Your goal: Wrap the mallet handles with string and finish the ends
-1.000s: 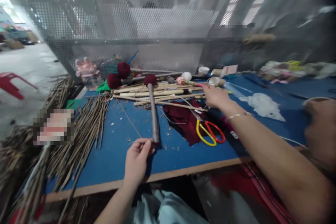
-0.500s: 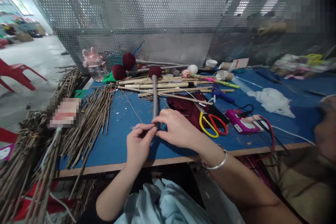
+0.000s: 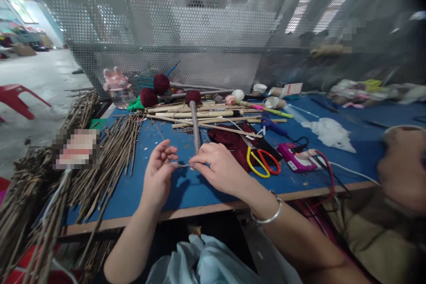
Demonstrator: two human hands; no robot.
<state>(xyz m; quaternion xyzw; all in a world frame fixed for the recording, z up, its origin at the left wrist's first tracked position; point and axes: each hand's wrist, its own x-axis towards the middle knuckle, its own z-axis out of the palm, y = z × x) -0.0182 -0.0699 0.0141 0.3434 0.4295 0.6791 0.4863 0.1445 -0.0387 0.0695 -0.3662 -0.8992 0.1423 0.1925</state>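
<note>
A grey-wrapped stick (image 3: 195, 126) topped with a dark red yarn ball (image 3: 193, 96) points away from me over the table. My right hand (image 3: 218, 164) is closed around its near end, thumb and index finger pinched together. Between my hands stretches a short, thin grey strip (image 3: 182, 165). My left hand (image 3: 158, 175) pinches the strip's outer end between thumb and index finger, with its other fingers loosely curled. The right fingertips hide where strip and stick meet. Yellow-and-red-handled scissors (image 3: 262, 163) lie right of my right hand, beside dark red fabric (image 3: 229, 142).
Thin brown twigs (image 3: 109, 155) cover the table's left side. Pale sticks (image 3: 199, 115) and two more dark red balls (image 3: 161, 84) lie behind. A blue glue gun (image 3: 273, 126), a purple power strip (image 3: 296, 159) and white plastic (image 3: 333, 133) are at right. Another person's blurred arm (image 3: 402, 168) is far right.
My left hand has moved left, away from the stick's end, drawing the grey strip out between the hands. The right hand stays at the stick. The whole view has shifted slightly.
</note>
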